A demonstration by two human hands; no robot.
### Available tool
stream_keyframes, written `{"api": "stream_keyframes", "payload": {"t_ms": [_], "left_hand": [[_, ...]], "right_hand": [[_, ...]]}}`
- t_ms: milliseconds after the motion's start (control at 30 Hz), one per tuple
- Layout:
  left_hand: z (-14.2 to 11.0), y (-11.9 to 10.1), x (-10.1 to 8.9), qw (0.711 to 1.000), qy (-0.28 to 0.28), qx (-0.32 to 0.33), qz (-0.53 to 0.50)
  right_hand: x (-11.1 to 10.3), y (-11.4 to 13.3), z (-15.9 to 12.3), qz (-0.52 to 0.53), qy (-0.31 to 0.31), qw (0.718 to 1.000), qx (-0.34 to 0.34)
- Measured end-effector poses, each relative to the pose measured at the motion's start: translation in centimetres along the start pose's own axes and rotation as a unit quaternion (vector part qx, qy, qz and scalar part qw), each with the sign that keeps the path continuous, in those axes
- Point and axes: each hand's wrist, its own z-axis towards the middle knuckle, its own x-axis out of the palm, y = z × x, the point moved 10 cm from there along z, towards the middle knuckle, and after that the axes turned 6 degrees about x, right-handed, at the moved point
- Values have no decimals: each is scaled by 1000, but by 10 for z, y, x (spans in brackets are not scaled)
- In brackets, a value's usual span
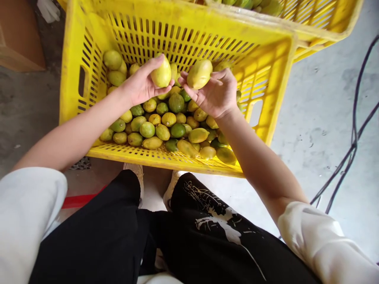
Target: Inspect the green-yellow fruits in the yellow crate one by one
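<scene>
My left hand [142, 81] is closed around a yellow lemon [162, 73], thumb on top and fingers beneath. In my right hand [219, 92], palm turned up, rests another yellow lemon [199, 74], held by the curled fingers. Both hands are raised side by side inside a yellow slotted plastic crate [189, 17], above its contents. Below them lies a heap of loose lemons [168, 119], some yellow, some green, covering the crate's bottom. My hands and forearms hide part of the heap.
Behind the crate, at the upper right, stands a second yellow crate [340, 19] with green fruit in it. A cardboard box [20, 35] is at the upper left. Black cables [353, 138] run across the grey floor on the right. My shoes [171, 189] are close to the crate's near edge.
</scene>
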Motion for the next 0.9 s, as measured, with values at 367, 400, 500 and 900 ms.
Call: {"api": "stream_keyframes", "payload": {"t_ms": [367, 400, 500, 900], "left_hand": [[7, 20, -13, 999, 4, -20, 33], [7, 19, -12, 999, -2, -14, 32], [7, 17, -11, 1000, -27, -10, -8], [22, 32, -21, 997, -31, -41, -65]], "right_hand": [[-7, -14, 5, 25, -24, 998, 51], [-5, -13, 6, 14, -10, 999, 45], [-3, -9, 7, -10, 2, 1000, 16], [7, -12, 6, 26, 7, 999, 26]]}}
